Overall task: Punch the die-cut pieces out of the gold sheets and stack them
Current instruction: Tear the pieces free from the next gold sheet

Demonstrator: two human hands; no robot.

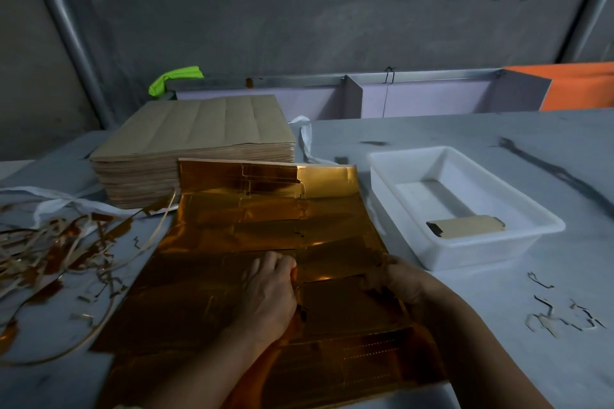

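Looks like a small paper-finishing workshop. Shows in the tall stack of brown die-cut sheets (192,143) at far left on a worn grey worktable (498,325), a gold sheet (265,226) scored with cut lines in the middle, a heap of trimmed waste strips (50,249) at left, more scraps (558,312) near right, a white plastic tray (481,254) at right with one punched piece (465,226), and bare concrete wall (332,10) with metal poles (62,20) behind.

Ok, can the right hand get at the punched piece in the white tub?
Probably yes: the punched piece lies in the open-topped white tub, nothing between it and the right hand, though that hand grips the gold sheet and must let go first.
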